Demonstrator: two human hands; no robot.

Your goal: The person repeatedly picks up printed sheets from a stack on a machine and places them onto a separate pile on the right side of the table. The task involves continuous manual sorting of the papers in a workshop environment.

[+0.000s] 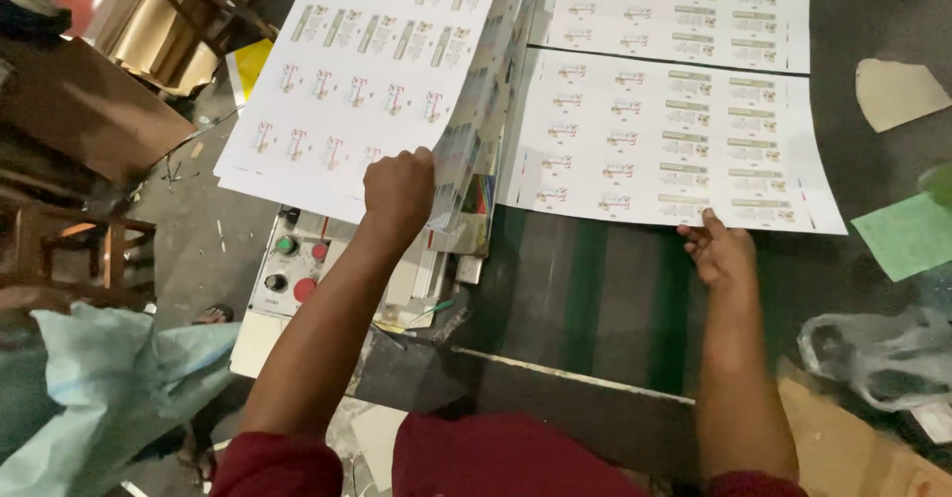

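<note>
Two printed label sheets (pixel 674 135) lie flat on the dark worktable (pixel 595 289), one above the other. The right hand (pixel 722 251), fingers loosely spread, touches the nearer sheet's bottom edge. The left hand (pixel 399 191), closed tight, pinches a lifted sheet (pixel 367 70) off the stack (pixel 476 140), most of which looks yet unlaid, beside a control panel (pixel 293 269).

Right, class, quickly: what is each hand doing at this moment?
Left hand: closed, gripping the lifted stack of printed sheets.
Right hand: open, fingertips on the near edge of the flat printed sheet.
</note>
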